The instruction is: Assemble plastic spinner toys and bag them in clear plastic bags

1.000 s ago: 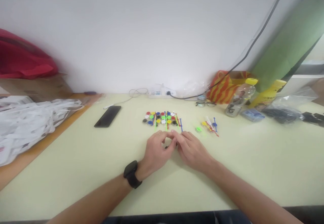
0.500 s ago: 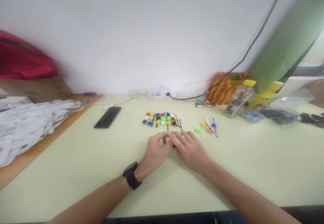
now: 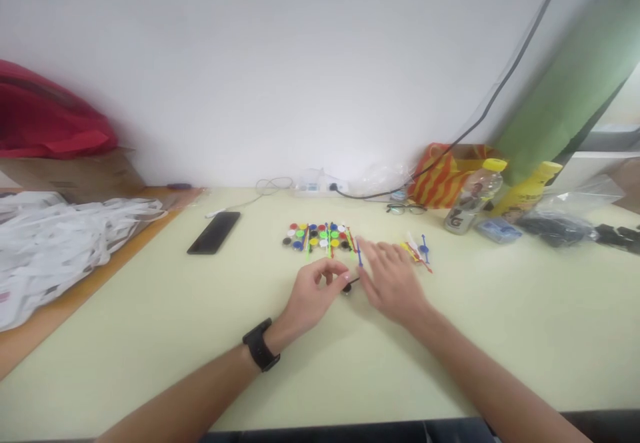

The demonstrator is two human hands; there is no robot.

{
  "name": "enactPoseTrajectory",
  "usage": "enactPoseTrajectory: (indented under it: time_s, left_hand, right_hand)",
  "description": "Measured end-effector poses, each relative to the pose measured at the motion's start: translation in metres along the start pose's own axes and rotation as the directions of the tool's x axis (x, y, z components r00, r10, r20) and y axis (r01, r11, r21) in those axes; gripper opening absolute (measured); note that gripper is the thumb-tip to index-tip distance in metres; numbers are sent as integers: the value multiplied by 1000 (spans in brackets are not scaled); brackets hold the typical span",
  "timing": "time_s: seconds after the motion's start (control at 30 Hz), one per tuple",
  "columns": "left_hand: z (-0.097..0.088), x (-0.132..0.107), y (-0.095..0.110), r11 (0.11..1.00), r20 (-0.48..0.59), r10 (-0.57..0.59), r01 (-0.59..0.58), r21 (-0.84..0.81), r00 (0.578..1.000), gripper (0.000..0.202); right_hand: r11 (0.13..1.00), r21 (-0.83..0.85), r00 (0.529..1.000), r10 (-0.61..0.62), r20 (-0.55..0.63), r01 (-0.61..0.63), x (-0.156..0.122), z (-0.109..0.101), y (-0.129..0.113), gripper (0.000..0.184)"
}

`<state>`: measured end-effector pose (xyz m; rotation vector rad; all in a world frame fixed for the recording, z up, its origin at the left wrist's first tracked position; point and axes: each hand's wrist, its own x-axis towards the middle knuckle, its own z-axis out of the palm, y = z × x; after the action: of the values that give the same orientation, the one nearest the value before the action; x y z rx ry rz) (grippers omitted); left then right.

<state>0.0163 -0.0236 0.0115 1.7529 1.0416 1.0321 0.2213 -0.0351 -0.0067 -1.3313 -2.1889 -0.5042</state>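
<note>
My left hand [image 3: 316, 293] is closed, with thumb and fingertips pinching a small black arrow spinner [image 3: 347, 289]. A round part and a thin stick of it show beyond the fingertips. To the right, my right hand [image 3: 395, 276] is open, slightly blurred, its fingers apart and nothing visible in them. Just past the hands lies a group of coloured discs [image 3: 300, 234] in rows, with arrow-shaped sticks among them. One blue arrow [image 3: 359, 253] lies at the group's right end, close to my right fingers. Several more arrows [image 3: 425, 249] lie beyond my right hand, which partly hides that pile.
A black phone [image 3: 214, 232] lies at the left. White straps [image 3: 75, 249] are heaped farther left. At the back stand a power strip [image 3: 320, 185], eyeglasses [image 3: 406, 209], a striped bag [image 3: 435, 186], a clear bottle [image 3: 473, 199] and a yellow bottle [image 3: 527, 189].
My right hand has drawn away from my left to the right, its fingers spreading. The black spinner now shows at my left fingertips. The green disc on the right is now covered by my right hand.
</note>
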Motion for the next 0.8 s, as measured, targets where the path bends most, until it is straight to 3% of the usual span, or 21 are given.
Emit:
enactPoseTrajectory:
  time_s: [0.1,0.17,0.23,0.3,0.4,0.53,0.67,0.8]
  left_hand:
    - [-1,1,-5,991,13,34,-35,126,999,13]
    - [-2,1,-10,978,48,55,-64,199,997,15]
    - [-4,2,-13,962,61,74,-87,261,995,19]
    - [-6,4,-15,946,58,84,-98,309,995,23]
    - [-9,5,-16,932,87,88,-113,344,992,21]
    - [-11,4,-18,907,235,142,-221,359,962,14]
    - [-12,2,-17,891,376,204,-331,312,904,13]
    - [-14,1,-12,886,468,228,-381,263,854,12]
  right_hand:
    - [938,-101,941,337,34,-332,-4,2,39,58]
    - [848,-149,846,524,94,-509,-11,6,66,57]
    - [796,-127,766,605,219,-592,-18,11,87,58]
    - [810,-54,751,565,341,-584,-21,16,98,55]
    - [868,103,811,405,422,-487,-21,18,99,46]
    - [877,324,874,187,448,-354,-17,11,89,36]
    - [833,453,875,72,480,-317,-15,-5,84,26]
    - [760,562,828,-58,558,-325,-11,-27,84,17]
